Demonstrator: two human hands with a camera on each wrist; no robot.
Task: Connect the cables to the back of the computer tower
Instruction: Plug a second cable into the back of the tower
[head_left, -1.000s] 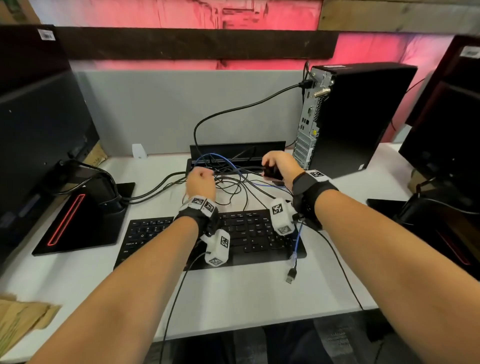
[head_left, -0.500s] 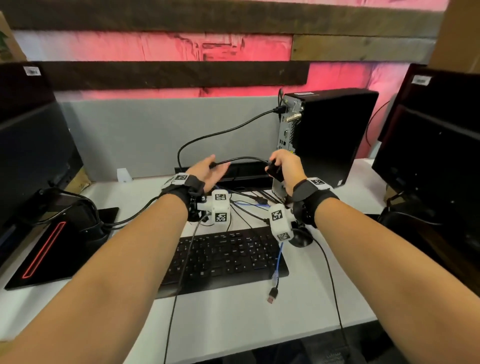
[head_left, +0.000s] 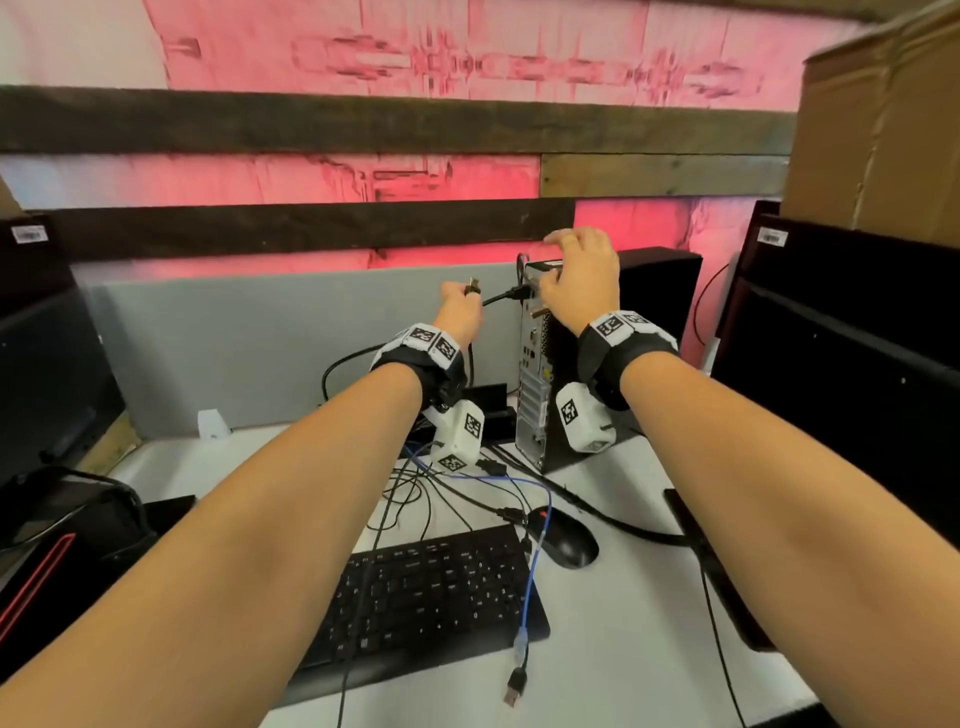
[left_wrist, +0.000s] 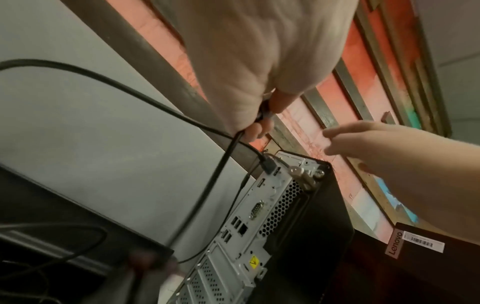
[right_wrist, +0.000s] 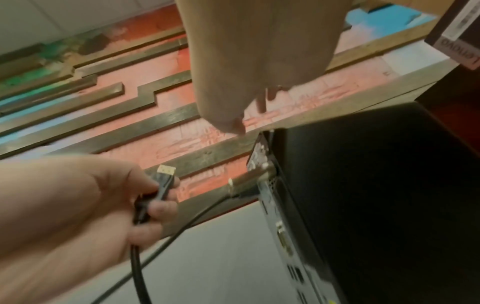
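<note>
The black computer tower (head_left: 644, 332) stands at the back of the desk, its metal rear panel (head_left: 532, 395) facing left. One black cable (head_left: 506, 297) is plugged in near the panel's top. My left hand (head_left: 460, 309) is raised just left of that corner and grips a second black cable by its plug (right_wrist: 165, 182), metal tip pointing up. My right hand (head_left: 576, 270) hovers over the tower's top rear edge with loosely spread fingers (left_wrist: 345, 131) that hold nothing. The free ports (left_wrist: 235, 226) show lower on the panel.
On the desk lie a black keyboard (head_left: 431, 587), a mouse (head_left: 563, 540), a tangle of thin cables (head_left: 431, 483) and a blue cable (head_left: 532, 566) ending in a loose USB plug (head_left: 514, 688). Dark monitors (head_left: 852, 364) flank both sides; a grey divider (head_left: 260, 338) runs behind.
Both hands rose from the cable tangle on the desk to the tower's top rear corner. The left hand now grips a plug; the right hand no longer holds the dark object.
</note>
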